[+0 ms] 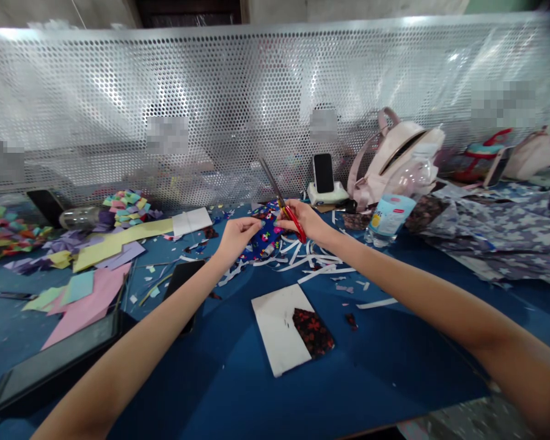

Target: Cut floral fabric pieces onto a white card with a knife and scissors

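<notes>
My right hand (305,221) has red-handled scissors (294,223) hooked in it, with the long metal blades pointing up and to the left. Its thumb and fingertip also pinch at a dark blue fabric piece (256,247) with a bright multicoloured print. Opposite it, my left hand (238,238) is closed in a pinch, fingertips over the same fabric; what exactly lies between them is too small to make out. Nearer to me on the table lies a white card (277,330), a dark floral fabric scrap (315,333) covering its right part.
White paper strips (321,260) and small scraps litter the blue table (201,385). A plastic bottle (389,217), pale backpack (401,153) and star-print cloth (508,232) lie right. Coloured paper (94,296), a dark tablet (59,357) and a phone (183,290) lie left. Behind stands a perforated metal panel (238,91).
</notes>
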The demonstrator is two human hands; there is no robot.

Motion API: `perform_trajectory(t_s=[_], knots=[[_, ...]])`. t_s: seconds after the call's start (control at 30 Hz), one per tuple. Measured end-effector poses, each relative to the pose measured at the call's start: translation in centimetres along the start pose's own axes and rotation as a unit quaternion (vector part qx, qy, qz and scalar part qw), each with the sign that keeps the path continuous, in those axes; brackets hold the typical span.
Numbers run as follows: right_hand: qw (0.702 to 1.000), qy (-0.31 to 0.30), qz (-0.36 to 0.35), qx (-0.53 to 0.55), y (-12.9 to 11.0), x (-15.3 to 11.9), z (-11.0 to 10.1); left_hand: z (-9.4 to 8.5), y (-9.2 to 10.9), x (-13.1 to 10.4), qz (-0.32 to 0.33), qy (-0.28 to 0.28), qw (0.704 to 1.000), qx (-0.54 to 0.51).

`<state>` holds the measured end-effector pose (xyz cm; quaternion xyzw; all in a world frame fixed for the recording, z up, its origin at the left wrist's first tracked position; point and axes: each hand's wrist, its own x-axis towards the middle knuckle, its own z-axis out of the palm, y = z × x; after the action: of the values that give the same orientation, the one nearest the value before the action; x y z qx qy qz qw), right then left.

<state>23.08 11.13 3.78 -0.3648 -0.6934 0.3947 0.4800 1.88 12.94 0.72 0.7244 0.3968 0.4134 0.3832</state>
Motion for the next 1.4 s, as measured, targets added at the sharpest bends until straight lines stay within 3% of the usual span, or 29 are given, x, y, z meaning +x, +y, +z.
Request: perform_trajectory(t_s=[0.3,0.4,0.5,0.63,0.73,0.87,1.07,1.2,1.4], knots=[[1.0,0.003,0.008,0.009,-0.1,-0.2,-0.1,-0.1,0.1,0.1,0.012,0.0,0.999,0.037],[1.0,0.004,0.013,0.007,0.0,-0.3,-0.2,-1.0,0.5,0.4,0.019,0.012,0.998,0.054],[1.0,0.003,0.021,0.006,0.4,-0.2,-0.4,-3.9,1.3,1.1,0.029,0.06,0.994,0.086],[1.0,0.008,0.027,0.008,1.1,0.3,-0.6,-9.4,1.6,2.4,0.026,0.173,0.969,0.176],[1.0,0.011,0.027,0.004,1.3,0.5,-0.8,-11.9,0.7,4.0,-0.017,0.173,0.952,0.252],[1.0,0.004,0.024,-0.013,1.3,0.5,-1.1,-11.6,-2.1,6.4,-0.081,0.132,0.936,0.316],[1.0,0.009,0.013,-0.017,1.2,0.8,-1.4,-10.6,-5.8,7.6,-0.148,0.133,0.913,0.356],[1.0,0.009,0.006,-0.011,1.0,0.7,-1.4,-11.0,-6.7,7.9,-0.161,0.129,0.912,0.353],[1.0,0.0,0.016,-0.022,1.3,0.5,-1.4,-11.7,-6.3,8.2,-0.155,0.103,0.92,0.345]])
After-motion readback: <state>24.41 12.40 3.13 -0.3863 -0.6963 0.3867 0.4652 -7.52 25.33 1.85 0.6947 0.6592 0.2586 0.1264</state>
